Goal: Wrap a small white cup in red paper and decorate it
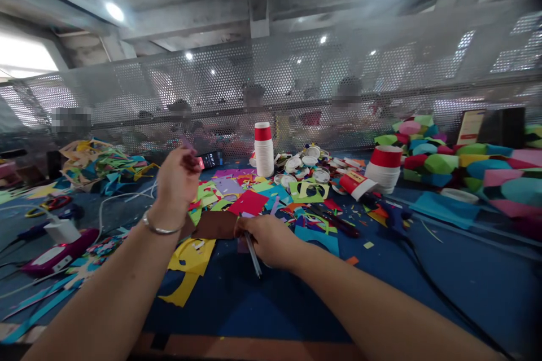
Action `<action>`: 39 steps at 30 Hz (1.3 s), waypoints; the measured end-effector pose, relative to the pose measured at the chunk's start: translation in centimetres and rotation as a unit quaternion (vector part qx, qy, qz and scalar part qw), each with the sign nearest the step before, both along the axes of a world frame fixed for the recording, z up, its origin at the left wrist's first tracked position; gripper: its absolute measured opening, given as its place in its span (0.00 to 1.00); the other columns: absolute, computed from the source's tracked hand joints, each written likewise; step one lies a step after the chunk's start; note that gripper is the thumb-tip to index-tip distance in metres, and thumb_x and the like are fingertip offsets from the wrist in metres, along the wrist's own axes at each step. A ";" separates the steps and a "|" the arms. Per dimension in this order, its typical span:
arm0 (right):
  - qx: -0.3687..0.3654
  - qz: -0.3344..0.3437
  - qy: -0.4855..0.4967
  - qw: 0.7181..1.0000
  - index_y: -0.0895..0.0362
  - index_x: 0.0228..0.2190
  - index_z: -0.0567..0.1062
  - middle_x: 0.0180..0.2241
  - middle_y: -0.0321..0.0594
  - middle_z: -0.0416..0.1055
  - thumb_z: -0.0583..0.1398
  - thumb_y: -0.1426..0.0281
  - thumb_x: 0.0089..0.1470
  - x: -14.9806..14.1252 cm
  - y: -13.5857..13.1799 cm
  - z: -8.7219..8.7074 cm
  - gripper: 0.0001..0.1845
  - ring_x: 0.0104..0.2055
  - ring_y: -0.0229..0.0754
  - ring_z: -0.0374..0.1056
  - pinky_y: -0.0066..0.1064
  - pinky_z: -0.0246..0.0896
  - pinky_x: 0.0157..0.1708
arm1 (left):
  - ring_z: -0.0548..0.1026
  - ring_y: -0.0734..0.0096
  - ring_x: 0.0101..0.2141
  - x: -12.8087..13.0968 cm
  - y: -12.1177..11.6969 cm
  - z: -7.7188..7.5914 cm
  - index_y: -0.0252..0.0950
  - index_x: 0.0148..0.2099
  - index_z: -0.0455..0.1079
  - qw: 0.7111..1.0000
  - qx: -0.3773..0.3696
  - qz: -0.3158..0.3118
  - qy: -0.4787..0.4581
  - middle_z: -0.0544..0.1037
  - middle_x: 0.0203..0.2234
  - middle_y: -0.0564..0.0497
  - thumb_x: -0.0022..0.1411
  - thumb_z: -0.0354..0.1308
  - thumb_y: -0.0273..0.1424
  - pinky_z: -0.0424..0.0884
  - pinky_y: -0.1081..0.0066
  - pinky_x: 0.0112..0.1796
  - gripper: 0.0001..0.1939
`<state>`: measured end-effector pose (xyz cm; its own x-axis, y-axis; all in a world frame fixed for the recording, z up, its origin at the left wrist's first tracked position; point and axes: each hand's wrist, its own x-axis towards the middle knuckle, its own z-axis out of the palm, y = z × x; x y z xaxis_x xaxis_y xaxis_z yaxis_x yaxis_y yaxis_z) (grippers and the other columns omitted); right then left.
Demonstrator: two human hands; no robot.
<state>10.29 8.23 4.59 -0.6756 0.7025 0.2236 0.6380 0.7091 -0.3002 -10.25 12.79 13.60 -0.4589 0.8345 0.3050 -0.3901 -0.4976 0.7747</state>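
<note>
My left hand point(178, 177) is raised above the table with its fingers curled together; what they pinch is too small to make out. A metal bangle point(158, 228) circles that wrist. My right hand point(271, 240) rests low on the blue table point(444, 276), closed round a grey pen point(254, 256) and touching a brown paper piece point(215, 224). Yellow paper cut-outs point(188, 265) lie just in front of the left arm.
Coloured paper scraps point(254, 194) litter the table. A tall stack of red-and-white cups point(263, 148), a shorter stack point(384, 166), lids point(305, 169), folded paper shapes point(444, 161) at right, a glue gun point(51, 254) at left, a black cable point(427, 282). Mesh screen point(296, 84) behind, people beyond it.
</note>
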 end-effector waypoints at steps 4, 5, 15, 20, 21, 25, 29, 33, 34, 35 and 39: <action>-0.007 0.015 0.021 1.000 0.52 0.43 0.76 0.38 0.40 0.79 0.57 0.72 0.56 0.0 0.2 -0.2 0.13 0.38 0.43 0.74 0.27 0.57 0.31 | 0.64 0.82 0.19 -1.9 -6.1 3.9 0.33 0.28 0.66 0.992 0.102 -0.039 -0.069 0.68 0.20 0.56 0.44 0.53 0.22 0.60 0.80 0.18 0.05; -0.007 0.016 0.026 1.000 0.52 0.43 0.76 0.38 0.39 0.79 0.57 0.73 0.56 0.0 0.2 -0.2 0.13 0.39 0.43 0.74 0.27 0.57 0.32 | 0.64 0.82 0.20 -1.9 -7.4 4.3 0.33 0.28 0.65 0.987 0.145 -0.012 -0.062 0.68 0.20 0.56 0.45 0.53 0.21 0.60 0.81 0.18 0.05; -0.011 0.006 0.032 0.999 0.52 0.44 0.76 0.37 0.41 0.80 0.57 0.75 0.54 -0.1 0.1 -0.1 0.16 0.38 0.45 0.75 0.28 0.58 0.31 | 0.72 0.77 0.25 -2.8 -2.9 -0.5 0.34 0.35 0.70 0.996 0.043 -0.064 -0.045 0.75 0.25 0.55 0.46 0.60 0.17 0.63 0.80 0.21 0.12; -0.012 0.014 0.035 0.999 0.52 0.43 0.77 0.38 0.41 0.80 0.58 0.75 0.54 -0.2 0.2 -0.3 0.15 0.39 0.44 0.75 0.28 0.59 0.33 | 0.70 0.79 0.26 -3.1 -4.8 0.1 0.35 0.32 0.70 0.989 0.113 -0.082 -0.050 0.75 0.25 0.56 0.45 0.62 0.18 0.63 0.80 0.22 0.11; -0.012 0.014 0.035 0.999 0.53 0.43 0.77 0.39 0.41 0.80 0.58 0.75 0.54 -0.2 0.2 -0.4 0.15 0.39 0.44 0.75 0.27 0.59 0.33 | 0.70 0.79 0.26 -3.0 -5.4 0.3 0.35 0.32 0.70 0.987 0.135 -0.076 -0.035 0.75 0.25 0.56 0.45 0.62 0.18 0.63 0.80 0.22 0.11; -0.007 0.012 0.032 0.999 0.53 0.43 0.77 0.39 0.41 0.80 0.57 0.76 0.54 -0.3 0.2 -0.4 0.15 0.39 0.44 0.75 0.28 0.59 0.33 | 0.69 0.78 0.26 -2.4 -6.5 0.3 0.36 0.30 0.71 0.982 0.180 -0.057 0.015 0.74 0.24 0.56 0.45 0.61 0.19 0.62 0.78 0.22 0.09; -0.003 0.013 0.028 1.000 0.53 0.43 0.76 0.39 0.40 0.80 0.57 0.76 0.53 -0.3 0.2 -0.3 0.16 0.38 0.44 0.75 0.28 0.58 0.31 | 0.68 0.78 0.25 -1.9 -6.4 0.0 0.35 0.28 0.70 0.985 0.156 -0.068 0.028 0.73 0.23 0.56 0.45 0.60 0.21 0.63 0.77 0.22 0.06; -0.002 0.021 0.025 0.999 0.53 0.43 0.76 0.39 0.40 0.80 0.57 0.76 0.54 -0.2 0.2 -0.2 0.16 0.38 0.44 0.74 0.28 0.57 0.31 | 0.67 0.77 0.24 -1.5 -6.5 0.0 0.34 0.27 0.69 0.983 0.153 -0.095 0.033 0.71 0.22 0.55 0.44 0.58 0.22 0.63 0.76 0.22 0.05; -0.001 0.025 0.025 0.999 0.53 0.43 0.76 0.38 0.40 0.80 0.57 0.76 0.54 -0.1 0.2 -0.2 0.15 0.38 0.43 0.74 0.28 0.57 0.31 | 0.66 0.77 0.23 -1.4 -6.6 0.1 0.34 0.27 0.68 0.983 0.153 -0.099 0.035 0.71 0.21 0.55 0.44 0.57 0.22 0.63 0.76 0.21 0.05; 0.000 0.029 0.025 0.999 0.53 0.42 0.76 0.38 0.40 0.79 0.57 0.75 0.54 -0.1 0.2 -0.2 0.15 0.38 0.43 0.74 0.28 0.57 0.31 | 0.65 0.77 0.23 -1.3 -6.7 0.3 0.34 0.26 0.68 0.982 0.153 -0.099 0.036 0.70 0.21 0.55 0.43 0.57 0.23 0.62 0.76 0.21 0.04; 0.008 0.037 0.028 0.999 0.53 0.41 0.75 0.39 0.40 0.79 0.57 0.74 0.56 0.0 0.3 -0.2 0.13 0.39 0.44 0.74 0.29 0.57 0.32 | 0.62 0.79 0.20 -1.1 -7.0 0.7 0.34 0.25 0.65 0.982 0.150 -0.108 0.028 0.67 0.18 0.56 0.39 0.55 0.24 0.61 0.76 0.20 0.05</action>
